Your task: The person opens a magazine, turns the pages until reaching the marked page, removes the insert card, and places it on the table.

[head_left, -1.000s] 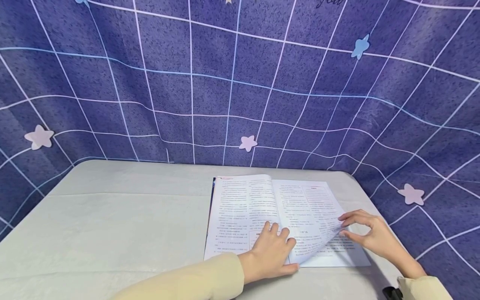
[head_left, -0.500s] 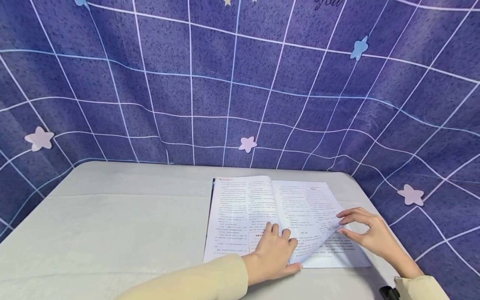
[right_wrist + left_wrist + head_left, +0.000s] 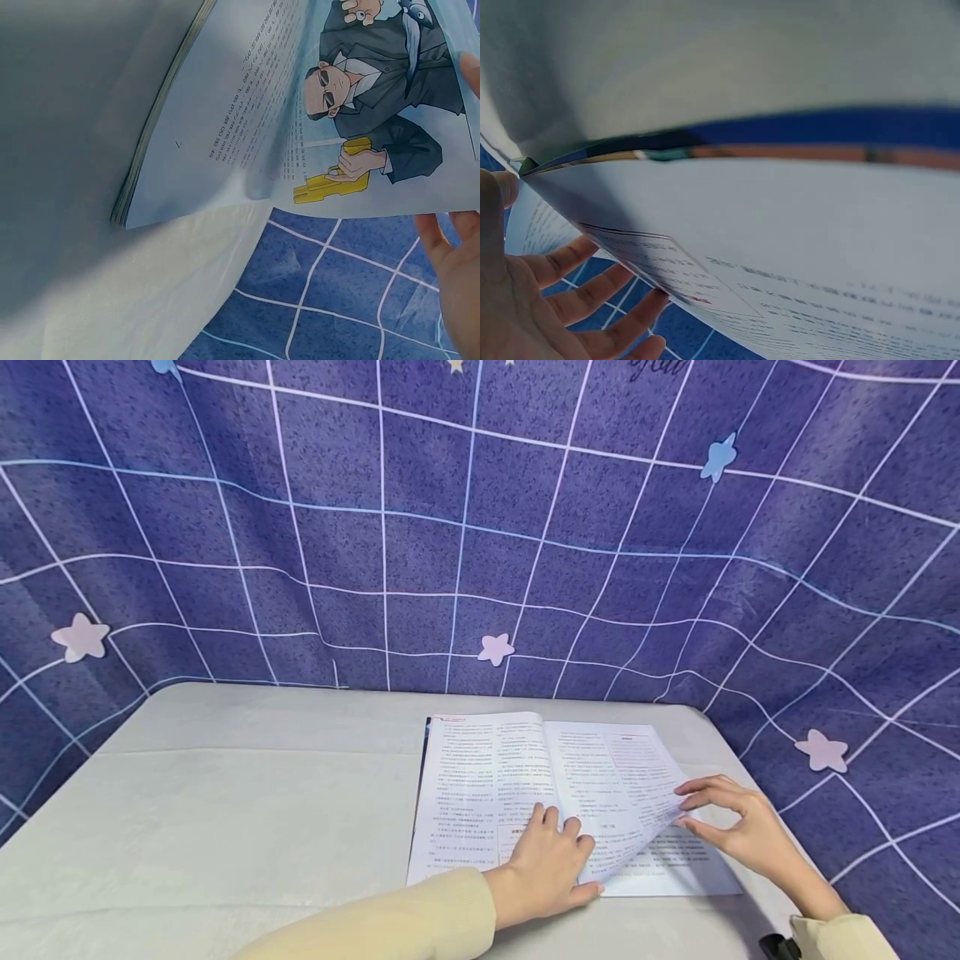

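Observation:
An open book [image 3: 465, 777] with printed text lies on the table, right of the middle. My left hand [image 3: 543, 864] rests across its lower part by the spine, fingers spread and slightly bent, thumb at the near edge. Between thumb and fingers, my right hand [image 3: 738, 827] pinches the outer edge of a right-hand page [image 3: 637, 831], whose near corner is lifted and curls up. From the right wrist view, the underside of that page shows a drawn figure in a dark suit [image 3: 390, 112] with a yellow object. In the left wrist view, the left fingers [image 3: 592, 296] touch the page.
A light grey cloth covers the table [image 3: 225, 810], which stretches away to the left of the book. Behind and to the right hangs a blue curtain [image 3: 420, 552] with a grid and stars. A black device [image 3: 780, 946] sits at the right wrist.
Over the first half second my left hand shifts slightly right, and my right hand slightly left with the page. Since then both hands look almost still.

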Available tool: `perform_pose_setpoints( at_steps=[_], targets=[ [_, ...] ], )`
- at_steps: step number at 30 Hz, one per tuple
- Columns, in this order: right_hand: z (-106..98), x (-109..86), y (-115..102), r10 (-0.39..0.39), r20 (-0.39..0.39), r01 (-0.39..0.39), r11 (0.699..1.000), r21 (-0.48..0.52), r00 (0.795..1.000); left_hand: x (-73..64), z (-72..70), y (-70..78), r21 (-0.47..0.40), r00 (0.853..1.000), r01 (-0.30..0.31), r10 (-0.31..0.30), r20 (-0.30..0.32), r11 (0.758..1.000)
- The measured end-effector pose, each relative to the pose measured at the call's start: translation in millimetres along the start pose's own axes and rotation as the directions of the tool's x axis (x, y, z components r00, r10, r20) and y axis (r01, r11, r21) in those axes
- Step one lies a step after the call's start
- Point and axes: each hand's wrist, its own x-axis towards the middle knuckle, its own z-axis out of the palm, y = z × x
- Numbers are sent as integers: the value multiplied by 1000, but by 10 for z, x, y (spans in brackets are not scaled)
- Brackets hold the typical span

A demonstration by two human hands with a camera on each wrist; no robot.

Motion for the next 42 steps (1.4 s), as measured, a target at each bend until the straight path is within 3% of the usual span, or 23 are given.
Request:
perform_pose_setpoints(
  at_steps=[8, 20, 30, 42],
  targets=[
    [-20, -2, 12, -31, -34, 30, 999, -11, 999, -3, 9, -35, -4, 999, -9, 9, -39, 1000],
    [-79, 16, 40, -10, -80, 5, 998, -62, 997, 9, 60, -66, -26, 993, -36, 32, -116, 999],
    [-98, 11, 25, 87, -101, -101, 985, -138, 991, 26, 89, -54, -26, 981, -7, 2, -193, 1000],
    [-58, -50, 60, 86, -77, -96, 987, -130, 993, 21, 77, -64, -30, 976, -8, 2, -218, 1000]
  ],
)
